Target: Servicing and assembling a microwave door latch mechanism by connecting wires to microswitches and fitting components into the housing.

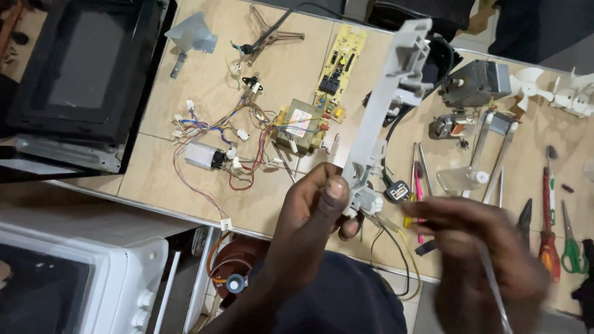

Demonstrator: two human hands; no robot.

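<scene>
Head view: left hand (318,198) is clamping the lower end of a long grey plastic bracket (387,105), thumb pressed on its face, holding it up tilted above the surface (161,179). Right hand (476,241) is blurred, fingers closed round a thin metal tool (495,291), prob a screwdriver shaft, tip near the bracket's base clips.

Risks, as judged: grip is sitting only at the bracket's bottom, so the long top end is levering — a slip could be dropping it onto the transformer (300,127) or the green circuit board (340,65). Tool tip working close to the left thumb; a skid off plastic could be nicking it. Loose yellow wires (405,247) under the hands could be snagging.

Room: surface is crowded w/ wiring harness (223,139) on the left, pliers & screwdrivers (547,216) on the right. Near edge is running just under the hands; microwave shell (80,80) is boxing in the far left. Free room mostly above.
</scene>
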